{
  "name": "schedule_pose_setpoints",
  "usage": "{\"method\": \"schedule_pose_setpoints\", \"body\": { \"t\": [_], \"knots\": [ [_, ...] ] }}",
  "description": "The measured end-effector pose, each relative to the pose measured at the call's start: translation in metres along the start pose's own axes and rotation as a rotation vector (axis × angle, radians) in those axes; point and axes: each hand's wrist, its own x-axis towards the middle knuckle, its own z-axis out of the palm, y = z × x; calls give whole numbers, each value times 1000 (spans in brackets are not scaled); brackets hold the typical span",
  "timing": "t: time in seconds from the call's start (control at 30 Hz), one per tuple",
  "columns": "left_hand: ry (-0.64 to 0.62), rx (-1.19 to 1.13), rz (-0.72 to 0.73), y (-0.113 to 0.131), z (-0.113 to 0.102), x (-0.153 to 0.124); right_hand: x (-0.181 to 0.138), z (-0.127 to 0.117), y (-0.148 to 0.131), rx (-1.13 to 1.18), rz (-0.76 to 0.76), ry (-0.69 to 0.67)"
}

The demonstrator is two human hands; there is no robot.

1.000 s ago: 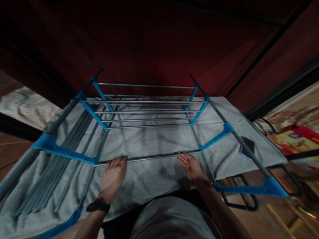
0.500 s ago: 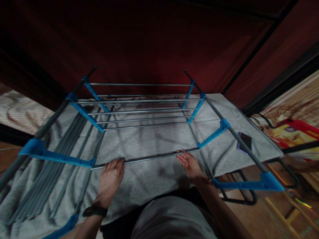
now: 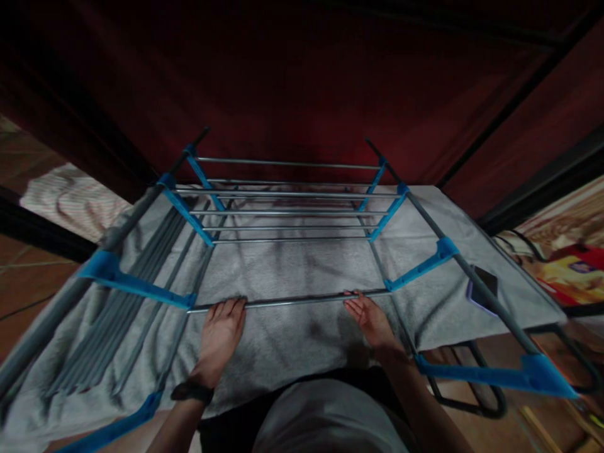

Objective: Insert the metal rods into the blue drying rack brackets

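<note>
A rack frame of grey metal tubes and blue plastic brackets (image 3: pixel 139 288) lies on a grey blanket. Across its near part runs a metal tube (image 3: pixel 295 301), between the left bracket and the right bracket (image 3: pixel 419 264). My left hand (image 3: pixel 221 333) is closed over this tube near its left end, palm down. Toward the right end, my right hand (image 3: pixel 370 319) holds the same tube with its fingertips, palm partly turned up. The tube's right end meets the right bracket; its left end lies close to the left bracket, and whether it is seated I cannot tell.
Several loose grey tubes (image 3: pixel 123 308) lie side by side on the blanket (image 3: pixel 302 264) at the left. A phone (image 3: pixel 482 290) rests at the right, beyond the side tube. A red and yellow package (image 3: pixel 573 274) sits at the far right. A dark red panel (image 3: pixel 292 82) stands behind.
The view has shifted, so the rack appears farther right. Both hands stay on the tube, whose left end now appears slightly higher and closer to level with the right.
</note>
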Motion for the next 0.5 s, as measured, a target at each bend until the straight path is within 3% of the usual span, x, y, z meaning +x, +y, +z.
{"method": "schedule_pose_setpoints", "body": {
  "t": [0.3, 0.5],
  "knots": [
    [-58, -27, -97, 13, -3, -4, 11, -25, 7, -129, 2, -1],
    [113, -260, -215, 23, -5, -20, 26, -55, 14, -273, -27, -107]
  ]
}}
